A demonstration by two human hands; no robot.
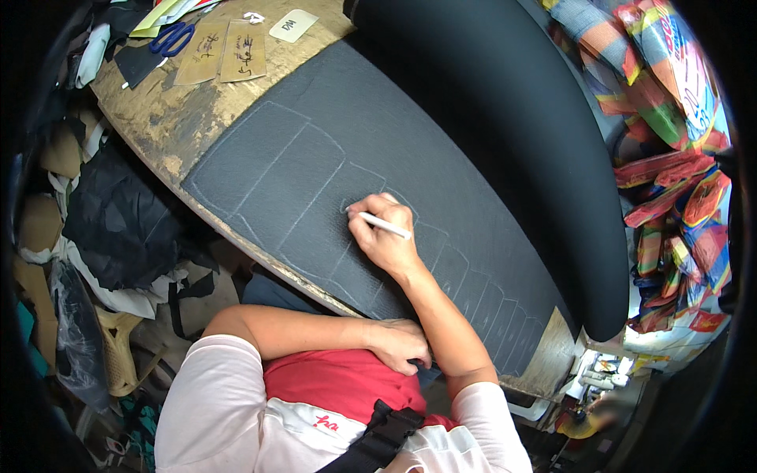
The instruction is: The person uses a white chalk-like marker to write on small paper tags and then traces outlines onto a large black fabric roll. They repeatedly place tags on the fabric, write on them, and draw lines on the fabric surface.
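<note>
A sheet of black leather-like material [465,189], marked with pale chalk-like outlines of several panels, lies over the worktable. My right hand [384,229] pinches a slim white marking pen [385,225], its tip down on the material near the middle of the sheet. Across my body, my left hand [400,345] rests at the table's near edge. Its fingers curl downward, and what they hold, if anything, is hidden. Along the far side of the sheet lies a thick roll of the same black material [512,118].
At the table's far left lie blue-handled scissors [172,38], brown card templates [203,54] and a cream card [293,26]. Colourful checked bundles [678,197] line the right. Dark fabric scraps [118,213] and a beige plastic stool [118,347] stand left of the worktable [150,118].
</note>
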